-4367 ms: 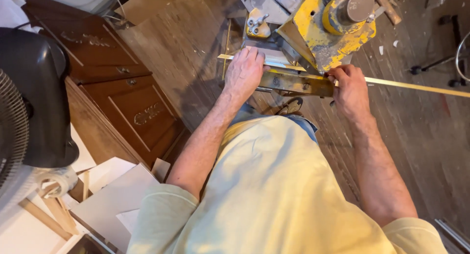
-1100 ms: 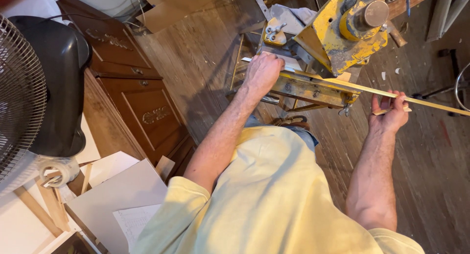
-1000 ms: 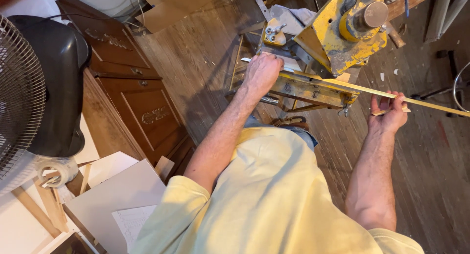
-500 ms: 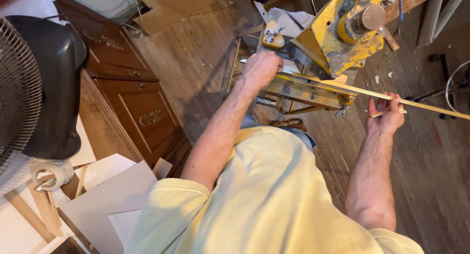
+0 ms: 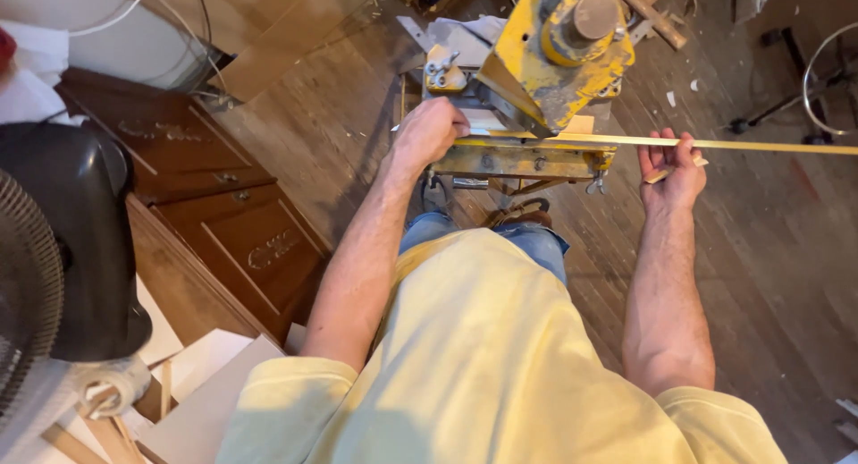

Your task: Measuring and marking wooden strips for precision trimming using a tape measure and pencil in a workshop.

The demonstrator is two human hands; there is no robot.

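Observation:
A yellow, paint-worn miter saw [image 5: 554, 53] stands on a low stand in front of me. A long thin wooden strip [image 5: 760, 146] lies across its bed and runs off to the right. My left hand [image 5: 429, 131] is closed over the strip's left end at the saw bed. My right hand [image 5: 670, 167] is under the strip to the right of the saw, fingers curled up around it, with a small pencil-like stick [image 5: 672, 171] between them.
A dark wooden cabinet with drawers [image 5: 214, 214] lies on the floor at left. A black fan [image 5: 54, 258] and white boards [image 5: 206, 401] sit at lower left. A metal stand [image 5: 804, 80] is at upper right, and cardboard [image 5: 286, 26] is behind the cabinet.
Earlier both hands pressed the strip close to the saw. My right hand has since slid out along the strip to the right. The view has shifted slightly.

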